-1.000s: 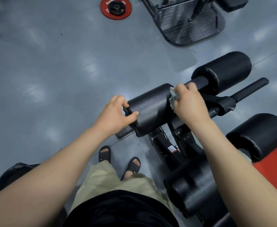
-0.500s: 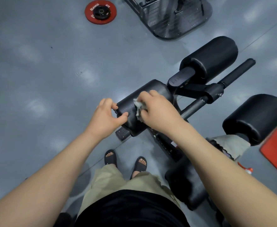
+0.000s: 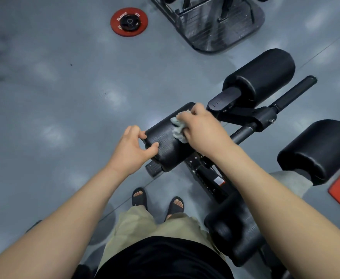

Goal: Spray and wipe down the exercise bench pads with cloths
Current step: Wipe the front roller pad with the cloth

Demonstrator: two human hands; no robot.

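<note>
Fingers (image 3: 182, 119) of the right hand (image 3: 202, 130) clutched a grey cloth (image 3: 177, 130) against the roller pad (image 3: 166, 143); the left hand (image 3: 133, 150) pinched its end.

This is looking like a gym. A red weight plate (image 3: 129, 21) is lying flat on the grey rubber floor (image 3: 54, 97) at about eleven o'clock, a black metal machine footplate (image 3: 221, 27) is sitting at one o'clock, and black padded rollers (image 3: 261, 75) on a steel frame (image 3: 251, 115) are filling the three o'clock side.
</note>
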